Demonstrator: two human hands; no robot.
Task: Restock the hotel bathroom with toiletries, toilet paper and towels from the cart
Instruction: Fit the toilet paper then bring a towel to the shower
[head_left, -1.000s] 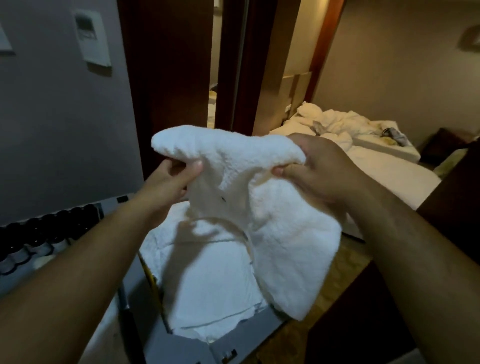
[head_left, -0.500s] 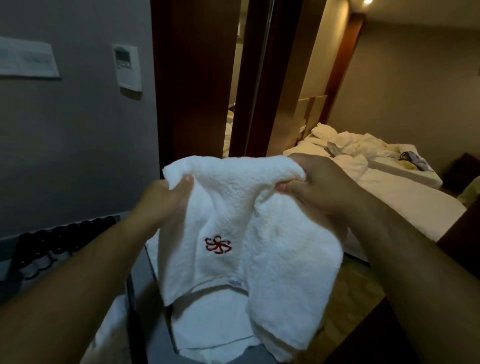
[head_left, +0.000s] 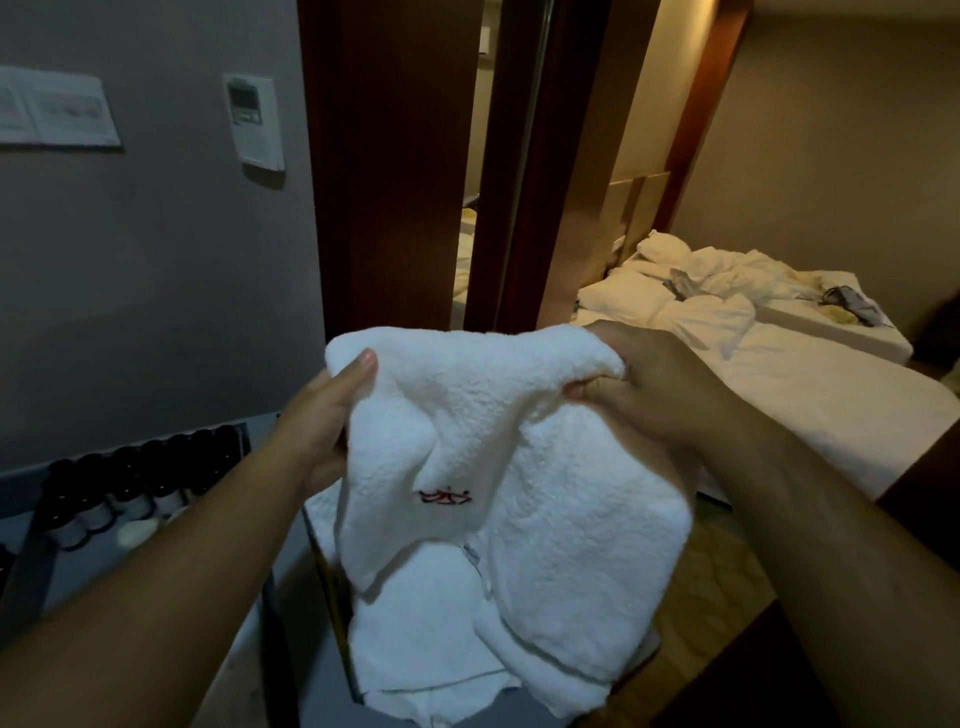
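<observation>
Both hands hold one white towel (head_left: 519, 467) up over the cart (head_left: 291, 675): the left hand (head_left: 322, 421) grips its left corner, the right hand (head_left: 644, 384) pinches the other. Below lie what seem more folded towels (head_left: 431, 639).

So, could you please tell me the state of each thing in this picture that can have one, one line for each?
towel, held up in the air, hanging partly unfolded, red emblem facing the camera
left hand, grips the towel's upper left corner
right hand, grips the towel's upper right edge
white linens, stacked flat beneath the towel
dark bottles, upright in a row
bed, unmade, bedding crumpled
</observation>
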